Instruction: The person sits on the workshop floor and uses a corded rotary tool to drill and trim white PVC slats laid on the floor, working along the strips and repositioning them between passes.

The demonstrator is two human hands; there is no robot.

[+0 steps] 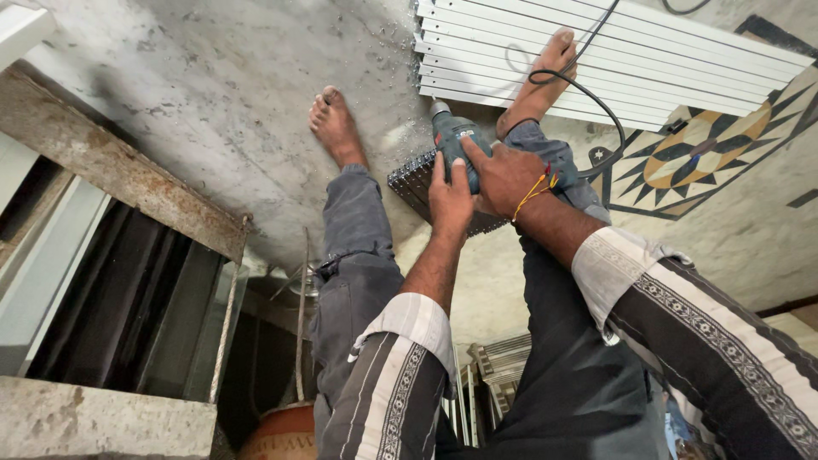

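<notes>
A teal power drill [452, 140] points down at a stack of dark ribbed metal strips [413, 179] on the dusty floor. My right hand [507, 175], with a yellow and red thread at the wrist, grips the drill's body from the right. My left hand [450, 200] presses against the drill's back from below. The drill's black cable [596, 102] loops away over my right bare foot [545, 72], which stands on a pile of white slats [630, 51]. My left bare foot [334, 126] rests on the floor to the left of the drill.
A rusty metal bar [119, 166] and grey panels [94, 281] lie at the left edge. A patterned floor inlay [707, 153] shows at the right. More slats [503, 366] and a round orange-brown pot [281, 434] sit below my legs.
</notes>
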